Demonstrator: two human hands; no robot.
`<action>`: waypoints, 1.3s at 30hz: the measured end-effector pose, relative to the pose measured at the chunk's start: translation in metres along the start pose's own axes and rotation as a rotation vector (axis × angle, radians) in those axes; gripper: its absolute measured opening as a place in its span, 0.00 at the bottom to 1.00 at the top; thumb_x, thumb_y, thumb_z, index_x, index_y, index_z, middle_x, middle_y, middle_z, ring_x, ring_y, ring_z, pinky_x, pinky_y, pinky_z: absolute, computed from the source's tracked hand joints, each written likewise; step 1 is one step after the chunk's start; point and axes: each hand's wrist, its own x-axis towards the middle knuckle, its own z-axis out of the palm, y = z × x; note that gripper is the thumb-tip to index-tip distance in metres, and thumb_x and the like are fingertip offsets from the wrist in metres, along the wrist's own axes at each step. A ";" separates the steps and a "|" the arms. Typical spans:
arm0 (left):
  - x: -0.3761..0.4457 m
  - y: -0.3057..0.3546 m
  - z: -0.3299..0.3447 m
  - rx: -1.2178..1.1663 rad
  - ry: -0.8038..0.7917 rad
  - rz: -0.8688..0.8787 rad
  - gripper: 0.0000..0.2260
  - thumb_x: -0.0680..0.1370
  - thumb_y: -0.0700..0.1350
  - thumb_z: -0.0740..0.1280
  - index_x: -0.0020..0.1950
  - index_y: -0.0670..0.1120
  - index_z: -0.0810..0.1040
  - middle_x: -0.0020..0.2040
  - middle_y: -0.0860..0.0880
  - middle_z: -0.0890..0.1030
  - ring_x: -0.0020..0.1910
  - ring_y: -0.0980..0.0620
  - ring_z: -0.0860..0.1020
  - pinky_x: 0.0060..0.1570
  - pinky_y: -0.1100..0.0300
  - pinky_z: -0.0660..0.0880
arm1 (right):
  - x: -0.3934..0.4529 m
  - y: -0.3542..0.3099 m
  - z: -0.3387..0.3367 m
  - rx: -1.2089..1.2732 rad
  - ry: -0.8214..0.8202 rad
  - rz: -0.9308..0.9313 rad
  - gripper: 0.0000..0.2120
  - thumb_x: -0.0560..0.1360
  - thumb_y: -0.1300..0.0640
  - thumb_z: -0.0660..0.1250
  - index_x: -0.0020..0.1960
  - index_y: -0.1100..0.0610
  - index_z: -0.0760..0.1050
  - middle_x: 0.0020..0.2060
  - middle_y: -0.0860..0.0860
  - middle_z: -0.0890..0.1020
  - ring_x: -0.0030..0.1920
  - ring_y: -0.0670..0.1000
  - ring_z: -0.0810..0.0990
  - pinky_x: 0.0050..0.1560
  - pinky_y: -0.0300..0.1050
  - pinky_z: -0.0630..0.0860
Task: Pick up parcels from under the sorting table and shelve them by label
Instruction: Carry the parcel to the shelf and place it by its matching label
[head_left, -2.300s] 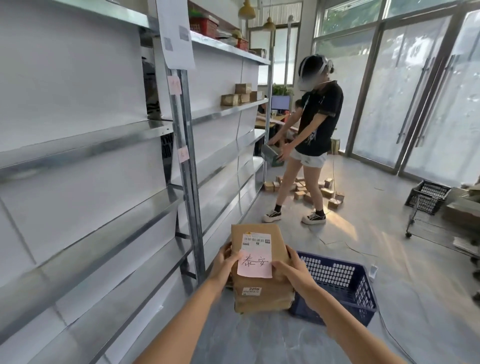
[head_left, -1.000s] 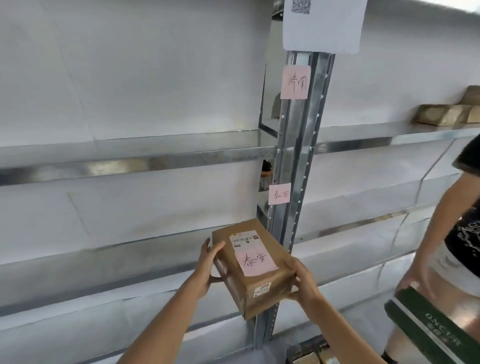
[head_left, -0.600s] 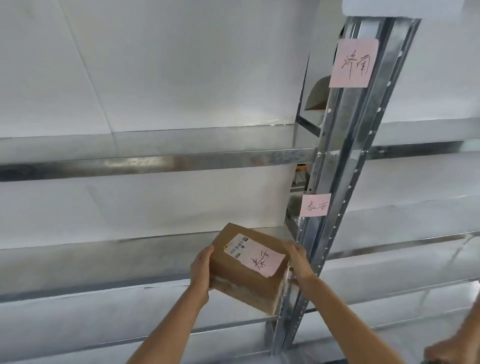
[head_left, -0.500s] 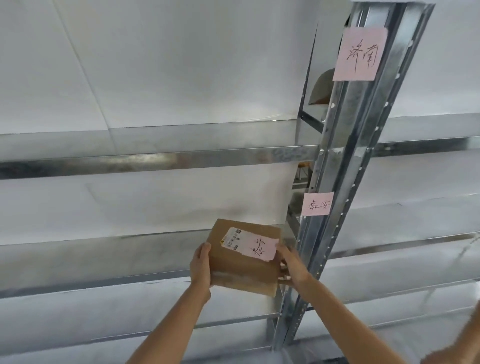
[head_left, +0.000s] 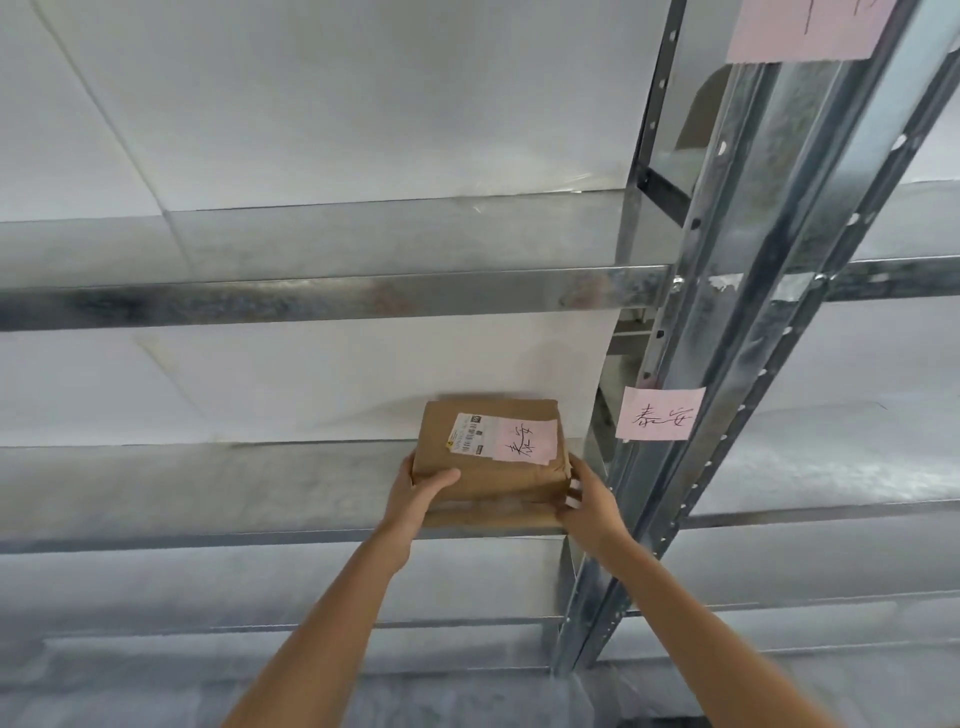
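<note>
Parcel (head_left: 488, 462): flat brown cardboard box with creased corners, lying on the galvanised metal shelf (head_left: 208, 488), near its right end and its front edge.
Labels: white printed barcode slip (head_left: 470, 434) and pink handwritten note (head_left: 524, 440) are sticking to the parcel's top face.
Left hand (head_left: 421, 493): gripping the parcel's left near corner, thumb lying on top.
Right hand (head_left: 587, 506): pressing against the right near corner, fingers curled on the side.
Upright (head_left: 727, 332): perforated, mottled steel post standing just right of the parcel, carrying a pink handwritten tag (head_left: 660, 413).
Back wall: smooth white panels.
</note>
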 end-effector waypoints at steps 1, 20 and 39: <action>0.004 -0.003 0.001 0.037 -0.021 -0.011 0.28 0.70 0.43 0.74 0.66 0.51 0.68 0.56 0.53 0.79 0.54 0.56 0.77 0.55 0.59 0.70 | 0.006 0.002 0.001 0.000 0.003 0.009 0.35 0.72 0.74 0.63 0.74 0.54 0.57 0.66 0.55 0.71 0.65 0.56 0.73 0.59 0.55 0.78; 0.033 -0.027 0.008 0.197 0.026 -0.028 0.36 0.70 0.36 0.70 0.73 0.55 0.60 0.63 0.50 0.76 0.58 0.51 0.74 0.54 0.59 0.74 | 0.027 0.022 0.012 -0.011 -0.004 0.031 0.39 0.72 0.71 0.66 0.75 0.51 0.52 0.69 0.54 0.69 0.66 0.58 0.71 0.50 0.47 0.78; -0.068 0.047 -0.070 0.324 0.176 0.171 0.36 0.70 0.37 0.70 0.75 0.53 0.61 0.74 0.47 0.65 0.71 0.47 0.66 0.57 0.60 0.67 | -0.052 -0.097 0.031 -0.462 -0.057 -0.360 0.37 0.69 0.54 0.70 0.73 0.49 0.56 0.68 0.50 0.70 0.67 0.54 0.70 0.64 0.54 0.71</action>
